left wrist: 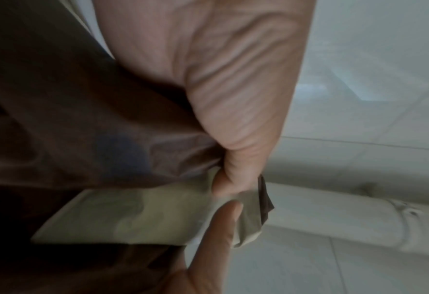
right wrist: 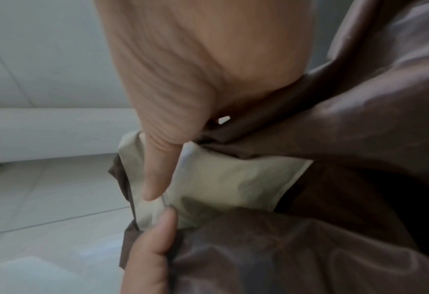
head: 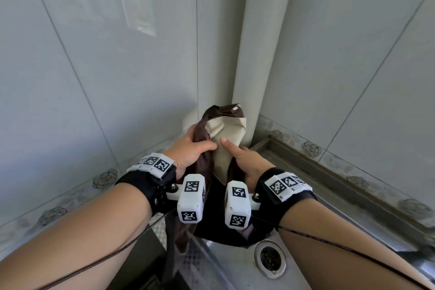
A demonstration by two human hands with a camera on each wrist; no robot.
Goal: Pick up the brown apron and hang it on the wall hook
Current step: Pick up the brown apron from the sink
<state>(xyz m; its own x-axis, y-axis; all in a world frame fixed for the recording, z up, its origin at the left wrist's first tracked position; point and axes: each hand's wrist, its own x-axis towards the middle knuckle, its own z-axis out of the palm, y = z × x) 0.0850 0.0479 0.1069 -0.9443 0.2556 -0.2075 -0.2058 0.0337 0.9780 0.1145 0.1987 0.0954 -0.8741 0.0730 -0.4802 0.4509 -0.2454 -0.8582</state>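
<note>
The right hand fills the top of the frame, palm seen from below. Its forefinger points down onto the beige panel of the apron, and brown cloth passes under the heel of the palm. From the bottom edge the left hand's thumb presses on a brown fold, its tip just below the forefinger tip, at the creased edge of the beige panel. Brown folds fill the right side and lower right. Left of the cloth lie pale wall tiles with thin joints and a white pipe running across
</note>
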